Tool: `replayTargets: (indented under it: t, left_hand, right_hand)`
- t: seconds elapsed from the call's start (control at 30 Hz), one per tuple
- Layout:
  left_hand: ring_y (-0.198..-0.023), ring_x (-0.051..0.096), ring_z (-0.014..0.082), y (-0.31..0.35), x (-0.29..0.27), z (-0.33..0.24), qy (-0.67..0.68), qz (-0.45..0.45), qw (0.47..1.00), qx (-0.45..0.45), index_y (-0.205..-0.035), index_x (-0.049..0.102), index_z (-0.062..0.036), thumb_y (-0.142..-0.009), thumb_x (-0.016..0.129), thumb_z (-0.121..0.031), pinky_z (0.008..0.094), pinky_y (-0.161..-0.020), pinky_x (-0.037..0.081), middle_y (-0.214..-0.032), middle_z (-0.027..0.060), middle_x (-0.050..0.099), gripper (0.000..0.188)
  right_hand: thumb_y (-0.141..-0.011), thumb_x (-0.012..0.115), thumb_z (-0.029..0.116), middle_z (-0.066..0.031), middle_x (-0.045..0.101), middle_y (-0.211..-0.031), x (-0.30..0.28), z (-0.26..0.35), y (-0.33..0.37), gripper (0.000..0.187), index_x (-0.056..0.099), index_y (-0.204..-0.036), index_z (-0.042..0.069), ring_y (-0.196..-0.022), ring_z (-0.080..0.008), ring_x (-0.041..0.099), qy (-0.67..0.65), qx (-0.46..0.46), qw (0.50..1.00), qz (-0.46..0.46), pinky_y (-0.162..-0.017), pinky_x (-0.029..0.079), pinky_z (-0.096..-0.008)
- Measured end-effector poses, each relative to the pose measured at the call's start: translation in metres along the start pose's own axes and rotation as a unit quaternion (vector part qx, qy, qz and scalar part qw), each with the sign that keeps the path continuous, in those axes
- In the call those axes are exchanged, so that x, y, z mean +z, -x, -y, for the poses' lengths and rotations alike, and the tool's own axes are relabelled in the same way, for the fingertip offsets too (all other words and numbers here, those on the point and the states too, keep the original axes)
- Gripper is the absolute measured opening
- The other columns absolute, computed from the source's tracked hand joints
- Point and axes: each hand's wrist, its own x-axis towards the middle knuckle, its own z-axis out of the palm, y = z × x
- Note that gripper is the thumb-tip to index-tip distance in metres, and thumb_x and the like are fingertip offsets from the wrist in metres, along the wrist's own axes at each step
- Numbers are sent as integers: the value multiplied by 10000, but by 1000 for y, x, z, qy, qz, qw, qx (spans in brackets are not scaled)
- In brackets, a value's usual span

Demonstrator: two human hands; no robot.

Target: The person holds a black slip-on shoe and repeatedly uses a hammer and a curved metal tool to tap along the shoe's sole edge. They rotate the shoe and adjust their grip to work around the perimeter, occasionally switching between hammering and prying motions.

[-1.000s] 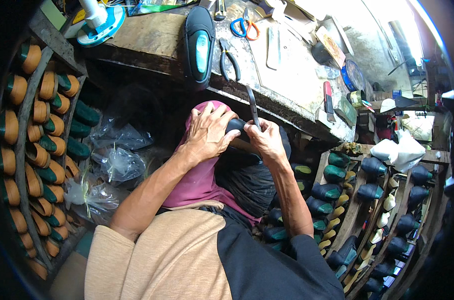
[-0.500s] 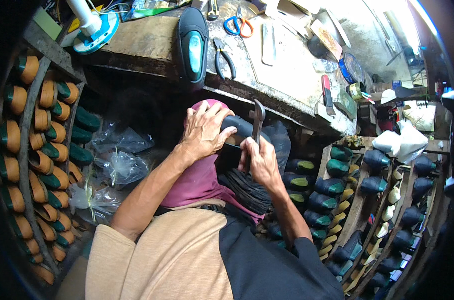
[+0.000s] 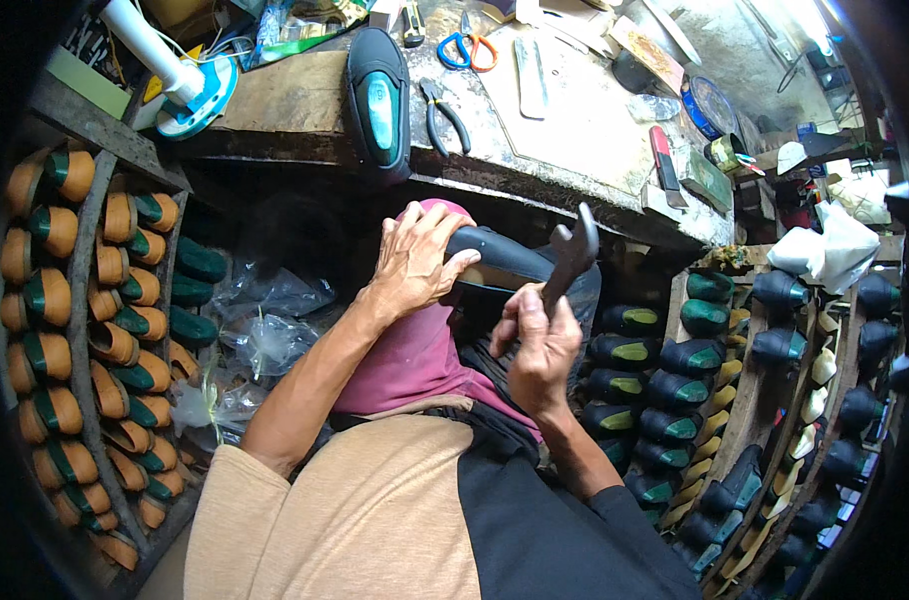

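My left hand (image 3: 420, 250) is wrapped over one end of a dark shoe (image 3: 505, 253), which lies across my lap on maroon cloth (image 3: 405, 360). The thumb presses along the shoe's near side. In my right hand (image 3: 543, 350) is a dark metal hammer (image 3: 575, 255), its fingers closed around the handle. The hammer's head stands raised above the shoe's right end, apart from it. Part of the shoe is hidden under my left hand.
A finished-looking black slip-on shoe (image 3: 380, 105) rests at the bench (image 3: 275, 95) edge. Pliers (image 3: 443, 118), scissors (image 3: 468, 52) and a red cutter (image 3: 665, 165) lie on the bench. Racks of tan shoes (image 3: 55, 300) stand left, racks of dark shoes (image 3: 680, 390) right. Plastic bags (image 3: 275, 340) lie beside my left arm.
My right hand has lifted the hammer away from the shoe, up and to the right, tilting its head. The left hand keeps its grip. The whole view has shifted slightly.
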Motion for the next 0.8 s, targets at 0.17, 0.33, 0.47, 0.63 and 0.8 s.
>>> replayTargets:
  t: [0.17,0.33,0.47,0.63,0.8]
  left_hand:
    - [-1209,606,330,0,-1,4,8,-9,1000,27,-1371,738,-212,-990,827,-442,536,-955,468,-1279,52,691,454]
    - [-1177,621,357,1,-8,1,-3,13,1000,27,-1367,725,-151,-967,842,-376,521,-952,488,-1281,88,694,473]
    - [-1241,652,418,12,-48,-6,79,-1,989,128,-1533,635,-143,-885,833,-165,541,-1063,538,-1312,153,699,678]
    - [-1100,706,434,28,-102,-57,102,3,977,186,-1555,619,-70,-904,771,-94,520,-1028,590,-1191,215,687,669]
    - [-982,704,362,22,-108,-115,115,-10,923,366,-1605,573,-60,-953,720,-87,509,-834,613,-1061,201,646,669]
  right_hand:
    - [-1197,587,252,-4,587,-670,11,-43,-16,310,631,-979,36,-501,-93,530,102,108,987,59,-468,428,-298]
    - [-1183,604,285,12,556,-669,5,-54,-15,348,605,-926,52,-503,-103,515,139,19,987,82,-466,427,-316]
    - [-1168,656,273,13,617,-755,-24,-49,6,281,720,-1081,14,-614,-96,561,82,157,983,57,-540,456,-318]
    - [-1132,688,234,-94,630,-711,-88,-86,55,285,702,-1016,-26,-598,-209,605,168,205,964,-9,-585,493,-415]
    - [-1104,678,164,-258,711,-891,-114,-119,94,283,694,-1150,-115,-782,-334,593,321,152,934,45,-808,536,-488]
